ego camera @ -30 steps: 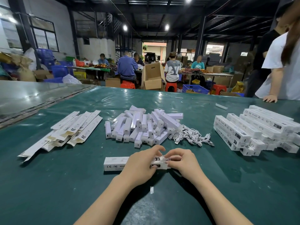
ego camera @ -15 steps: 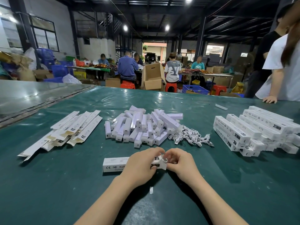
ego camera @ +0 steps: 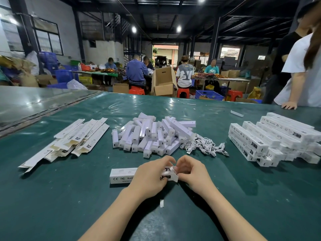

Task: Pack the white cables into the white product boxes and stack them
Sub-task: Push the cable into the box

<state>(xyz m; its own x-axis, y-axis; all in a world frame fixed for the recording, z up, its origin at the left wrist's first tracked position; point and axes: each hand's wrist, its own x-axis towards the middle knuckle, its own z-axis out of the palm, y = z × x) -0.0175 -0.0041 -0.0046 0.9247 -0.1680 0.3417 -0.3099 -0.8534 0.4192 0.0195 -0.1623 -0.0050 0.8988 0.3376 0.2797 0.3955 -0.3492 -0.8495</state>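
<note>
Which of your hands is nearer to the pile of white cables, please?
Right. The right hand lies just short of the white cables; the left hand sits farther left, gripping the product box.

A dark green, glossy counter (ego camera: pixel 52 206) fills the foreground. At its left lies a loose sheaf of flattened white cartons (ego camera: pixel 74 138). In the middle sits a heap of short white blocks (ego camera: pixel 151 136), and touching its right edge is a tangle of white cables (ego camera: pixel 205 145). Well apart at the right, closed white product boxes (ego camera: pixel 271 138) are stacked in layers. One single box (ego camera: pixel 121 175) lies lengthwise near the front edge, with a small white scrap (ego camera: pixel 161 203) just in front of it. A short white strip (ego camera: pixel 237 113) lies towards the far right.
</note>
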